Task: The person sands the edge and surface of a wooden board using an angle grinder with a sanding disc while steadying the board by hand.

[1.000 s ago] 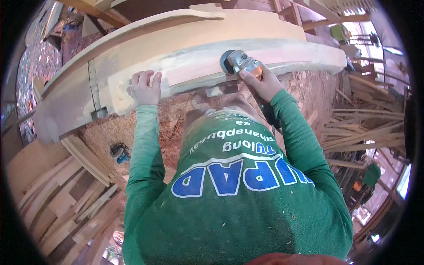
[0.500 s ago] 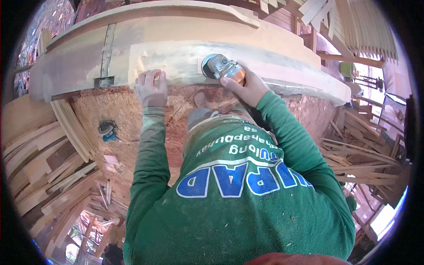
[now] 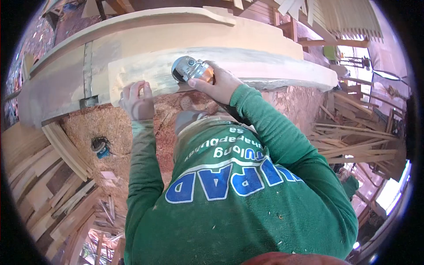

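Observation:
A long, curved wooden piece [image 3: 260, 66] with pale, grey-smeared patches spans the view above my torso. My right hand [image 3: 221, 84] is wrapped round a power tool [image 3: 192, 70] with a metal head and an orange part; its round disc lies against the wood's surface, left of the hand. My left hand [image 3: 138, 99] rests at the near edge of the wood, fingers bent and a little apart, with nothing seen in it. The tool's rear part is hidden behind my right hand and sleeve.
A blue tool [image 3: 101, 149] lies on the sawdust-covered floor [image 3: 119, 128] at the left. Stacked boards [image 3: 48, 190] fill the lower left. Piled wood strips [image 3: 353, 141] are at the right, and a row of pale slats [image 3: 353, 20] stands at the upper right.
The power tool has moved left along the wood with my right hand, closer to my left hand. The camera view has shifted; my left hand stays near the wood's edge.

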`<action>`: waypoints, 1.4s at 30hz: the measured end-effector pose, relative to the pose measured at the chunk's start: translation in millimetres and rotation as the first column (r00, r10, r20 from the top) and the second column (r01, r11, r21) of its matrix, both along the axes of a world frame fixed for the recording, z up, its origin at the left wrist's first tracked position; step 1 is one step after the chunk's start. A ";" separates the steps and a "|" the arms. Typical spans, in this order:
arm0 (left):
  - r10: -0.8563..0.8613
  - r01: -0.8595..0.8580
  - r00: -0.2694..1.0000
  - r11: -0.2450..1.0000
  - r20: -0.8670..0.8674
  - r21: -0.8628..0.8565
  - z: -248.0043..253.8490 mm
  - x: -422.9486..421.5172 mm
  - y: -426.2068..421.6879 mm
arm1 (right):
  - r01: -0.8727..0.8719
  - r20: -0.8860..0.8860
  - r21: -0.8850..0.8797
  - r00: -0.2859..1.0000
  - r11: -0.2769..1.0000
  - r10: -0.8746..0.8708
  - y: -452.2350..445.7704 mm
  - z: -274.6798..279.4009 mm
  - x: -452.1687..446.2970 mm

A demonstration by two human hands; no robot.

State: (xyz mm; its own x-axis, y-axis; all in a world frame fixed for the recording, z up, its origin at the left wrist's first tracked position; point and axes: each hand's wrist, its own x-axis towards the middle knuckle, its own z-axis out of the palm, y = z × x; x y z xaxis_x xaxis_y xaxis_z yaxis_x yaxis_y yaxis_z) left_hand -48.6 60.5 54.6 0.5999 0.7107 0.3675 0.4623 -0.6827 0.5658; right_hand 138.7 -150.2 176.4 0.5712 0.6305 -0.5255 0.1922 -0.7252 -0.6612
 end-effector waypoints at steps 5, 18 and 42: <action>-0.171 0.173 0.983 0.985 -0.069 0.019 1.5 18.5 -13.7 | 0.146 -0.037 -0.021 0.988 0.989 -0.147 -34.0 -0.3 13.8; -0.555 0.558 0.817 0.829 -0.156 -0.025 16.1 69.0 -31.1 | 0.563 -0.154 0.186 0.826 0.805 -0.542 -162.8 -6.5 34.0; -0.695 0.713 0.688 0.701 -0.211 0.014 9.4 171.0 -106.2 | 0.812 0.005 0.108 0.576 0.573 -0.818 -287.1 4.7 69.5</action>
State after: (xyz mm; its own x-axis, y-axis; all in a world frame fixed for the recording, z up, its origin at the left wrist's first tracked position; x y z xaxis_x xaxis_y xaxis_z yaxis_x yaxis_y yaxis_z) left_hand 122.5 -45.6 64.0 0.9699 0.0227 0.2424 -0.0905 -0.8906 0.4456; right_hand 208.3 -437.3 181.1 0.8890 -0.0753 -0.4517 -0.4184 -0.5345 -0.7344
